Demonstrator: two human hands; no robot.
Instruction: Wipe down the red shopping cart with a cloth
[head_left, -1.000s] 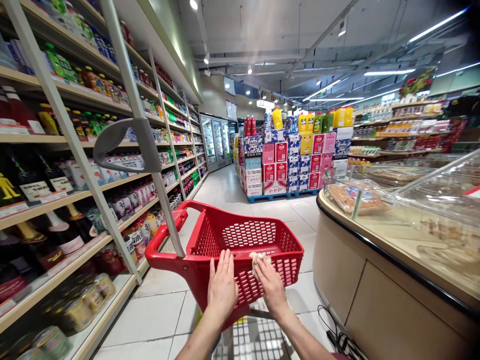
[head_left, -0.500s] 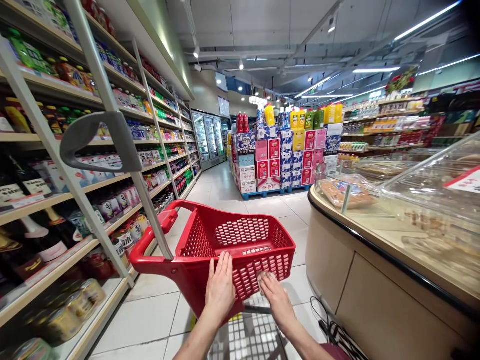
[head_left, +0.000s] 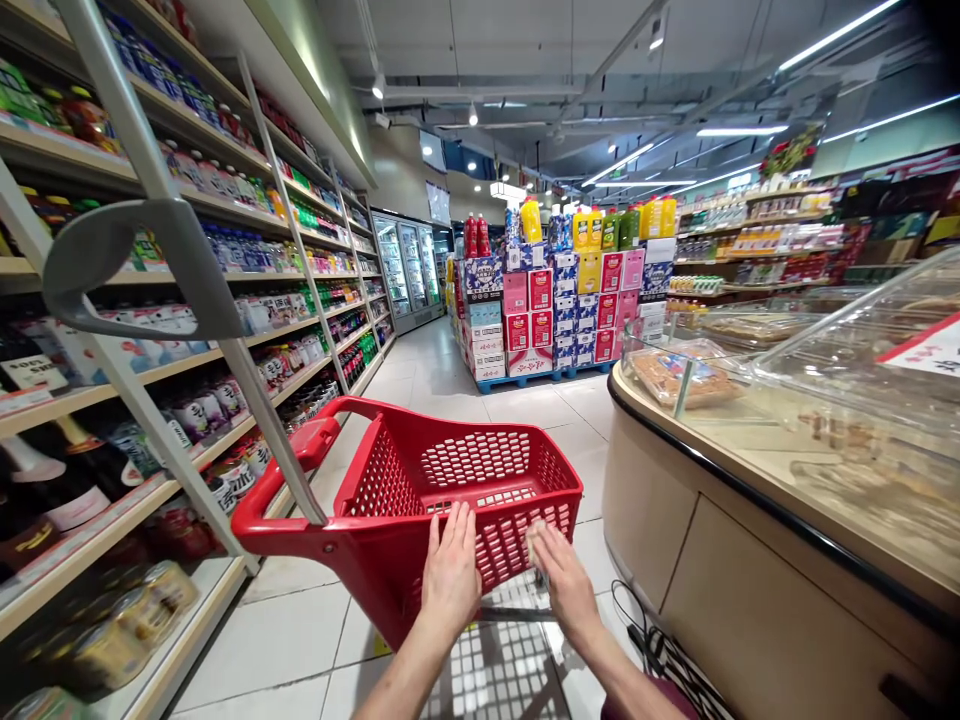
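A red plastic shopping cart [head_left: 360,560] with a slotted basket stands before me on the tiled floor. Its basket holds nothing that I can see. My left hand [head_left: 452,565] lies flat with outstretched fingers against the near side of the basket, fingertips at the rim. A small pale cloth [head_left: 532,542], mostly hidden, is under the fingers of my right hand [head_left: 562,575], which presses it to the slotted near wall close to the front end. A grey metal pole with a loop handle [head_left: 217,290] rises from the cart's rear on the left.
Drink shelves [head_left: 277,310] run along the left. To the right is a curved counter [head_left: 660,500] with clear covers and packaged food. Black cables [head_left: 649,640] lie on the floor by its base. Stacked drink cartons [head_left: 540,310] stand ahead on a blue pallet.
My right hand has slid slightly up and right along the basket's slotted wall with the cloth. My left hand remains flat at the rim. The view has shifted a little.
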